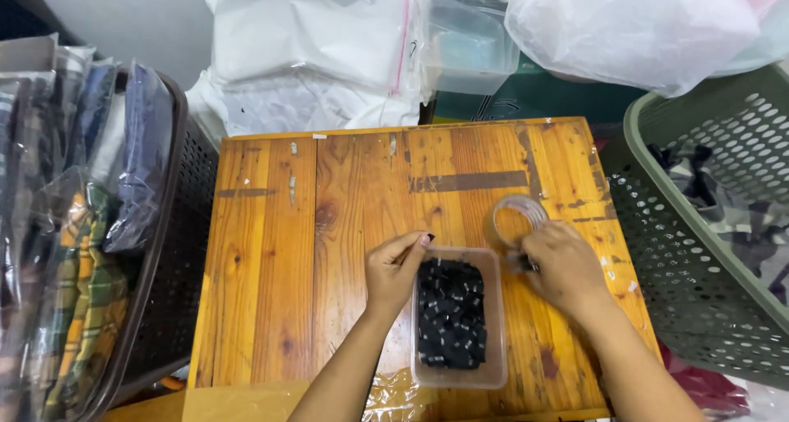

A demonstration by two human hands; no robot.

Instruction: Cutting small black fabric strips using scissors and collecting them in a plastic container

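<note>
A clear plastic tub full of several small black pieces stands near the front of a small wooden table. My left hand rests at the tub's left rim, thumb and forefinger pinched together; what they hold is too small to tell. My right hand lies just right of the tub, fingers curled over something small and dark. A roll of clear tape sits on the table right behind my right hand, touching it.
A dark basket packed with bagged folded clothes stands left of the table. A green perforated basket with dark fabric stands at the right. Plastic bags and a clear box are piled behind the table.
</note>
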